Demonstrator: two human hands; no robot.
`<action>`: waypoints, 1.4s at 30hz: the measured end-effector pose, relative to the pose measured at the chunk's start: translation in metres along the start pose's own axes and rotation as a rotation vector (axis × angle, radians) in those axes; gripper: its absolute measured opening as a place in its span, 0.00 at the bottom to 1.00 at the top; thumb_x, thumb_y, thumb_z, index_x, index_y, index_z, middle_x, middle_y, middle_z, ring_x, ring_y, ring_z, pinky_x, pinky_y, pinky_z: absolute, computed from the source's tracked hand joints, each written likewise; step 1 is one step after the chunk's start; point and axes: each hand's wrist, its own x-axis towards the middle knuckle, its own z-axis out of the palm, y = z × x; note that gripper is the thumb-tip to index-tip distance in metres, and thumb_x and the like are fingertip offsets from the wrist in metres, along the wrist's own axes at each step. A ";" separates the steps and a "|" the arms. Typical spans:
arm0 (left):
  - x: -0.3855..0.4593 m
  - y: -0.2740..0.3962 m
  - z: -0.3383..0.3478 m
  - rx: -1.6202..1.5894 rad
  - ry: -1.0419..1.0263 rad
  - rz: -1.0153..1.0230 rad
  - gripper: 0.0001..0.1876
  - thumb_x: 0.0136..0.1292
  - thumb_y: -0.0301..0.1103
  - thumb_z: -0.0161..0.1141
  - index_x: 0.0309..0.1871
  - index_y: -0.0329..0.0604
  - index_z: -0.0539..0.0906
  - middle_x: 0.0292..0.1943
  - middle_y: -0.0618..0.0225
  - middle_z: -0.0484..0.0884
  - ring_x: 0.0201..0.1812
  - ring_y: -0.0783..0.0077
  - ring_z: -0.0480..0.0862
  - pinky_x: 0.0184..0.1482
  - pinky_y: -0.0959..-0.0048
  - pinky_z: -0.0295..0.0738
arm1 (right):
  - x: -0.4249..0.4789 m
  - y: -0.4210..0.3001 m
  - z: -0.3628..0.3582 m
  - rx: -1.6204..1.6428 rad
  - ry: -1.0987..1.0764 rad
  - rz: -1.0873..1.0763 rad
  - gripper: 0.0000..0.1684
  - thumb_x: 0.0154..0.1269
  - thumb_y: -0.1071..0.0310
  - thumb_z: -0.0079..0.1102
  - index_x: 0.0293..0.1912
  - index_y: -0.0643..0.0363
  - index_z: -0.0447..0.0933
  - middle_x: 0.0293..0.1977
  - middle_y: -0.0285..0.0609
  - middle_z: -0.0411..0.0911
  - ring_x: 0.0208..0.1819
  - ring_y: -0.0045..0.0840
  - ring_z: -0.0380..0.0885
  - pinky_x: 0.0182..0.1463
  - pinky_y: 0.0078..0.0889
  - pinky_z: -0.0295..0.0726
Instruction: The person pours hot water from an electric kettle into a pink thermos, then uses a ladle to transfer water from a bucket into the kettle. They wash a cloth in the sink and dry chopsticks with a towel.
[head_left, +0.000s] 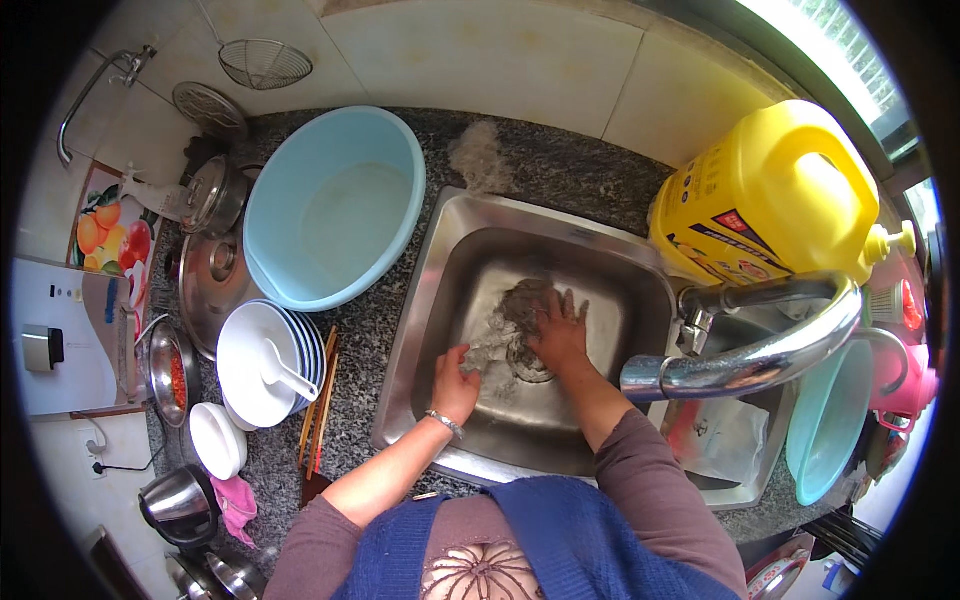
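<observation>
Shallow water ripples in the stainless steel sink basin (634, 420). My right hand (559, 334) reaches down to the bottom with its fingers spread, and its fingertips look under the water. Beside those fingers is a dark round patch (521, 300); whether it is the drain, a scrubber or a shadow is unclear. My left hand (456, 386), with a bracelet at the wrist, hovers inside the basin's left part. Its fingers are loosely bent and apart, with nothing visible in them. A chrome faucet (750, 375) arches from the right of the basin.
Left of the sink stand a light blue plastic basin (405, 172), stacked white bowls (244, 352) with a spoon, and chopsticks (321, 405). A yellow detergent jug (720, 202) stands behind the faucet. Plastic bags (724, 439) lie in the smaller right basin, near a turquoise colander-like bowl (829, 420).
</observation>
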 end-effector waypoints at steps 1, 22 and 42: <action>0.001 -0.004 0.003 0.013 -0.031 -0.008 0.24 0.54 0.25 0.59 0.57 0.44 0.72 0.47 0.56 0.73 0.35 0.65 0.78 0.43 0.68 0.75 | -0.007 0.006 -0.002 -0.008 0.000 0.033 0.40 0.54 0.47 0.59 0.67 0.43 0.62 0.73 0.44 0.43 0.73 0.47 0.42 0.70 0.65 0.43; 0.019 -0.023 0.052 -0.638 -0.494 -0.888 0.34 0.61 0.71 0.43 0.56 0.53 0.72 0.45 0.64 0.79 0.41 0.58 0.80 0.35 0.55 0.78 | -0.070 -0.051 0.026 1.786 -0.416 0.493 0.21 0.63 0.72 0.55 0.55 0.54 0.64 0.23 0.34 0.70 0.18 0.17 0.66 0.18 0.20 0.61; 0.017 0.003 0.057 -0.710 -0.317 -0.707 0.30 0.69 0.44 0.53 0.69 0.65 0.52 0.60 0.58 0.67 0.40 0.57 0.78 0.34 0.61 0.82 | -0.028 0.044 0.043 0.609 0.405 0.514 0.37 0.53 0.68 0.66 0.62 0.55 0.64 0.45 0.50 0.72 0.43 0.40 0.74 0.49 0.37 0.74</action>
